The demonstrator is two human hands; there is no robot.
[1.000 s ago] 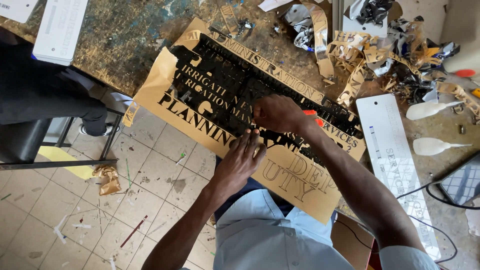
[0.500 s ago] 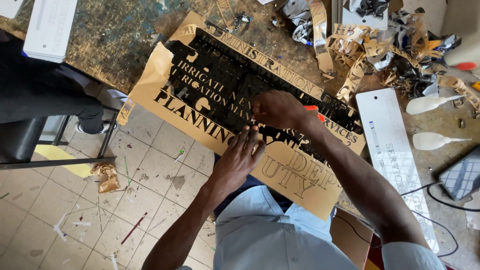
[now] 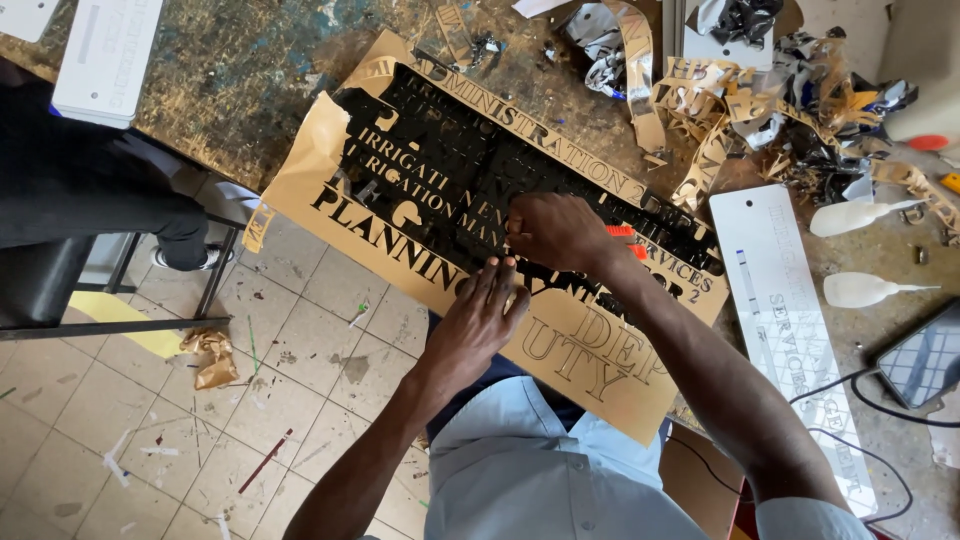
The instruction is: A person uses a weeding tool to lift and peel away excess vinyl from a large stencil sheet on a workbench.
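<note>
Head camera, steep downward, close over workbench [image 3: 250,90].

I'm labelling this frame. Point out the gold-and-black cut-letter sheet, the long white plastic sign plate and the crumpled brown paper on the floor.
gold-and-black cut-letter sheet [image 3: 585,360]: head view, bare gold area near its lower edge.
long white plastic sign plate [image 3: 790,330]: head view, middle of its flat face.
crumpled brown paper [image 3: 210,355]: head view, centre of the wad on the tiles.

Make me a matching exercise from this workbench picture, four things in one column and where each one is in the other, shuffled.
1. gold sheet
2. scrap strips
3. white bottles
4. crumpled paper

A. on the tiled floor
B. under both hands
C. heaped at the bench's far right
D. right of the long white sign

Pairs: 1-B, 2-C, 3-D, 4-A
</note>
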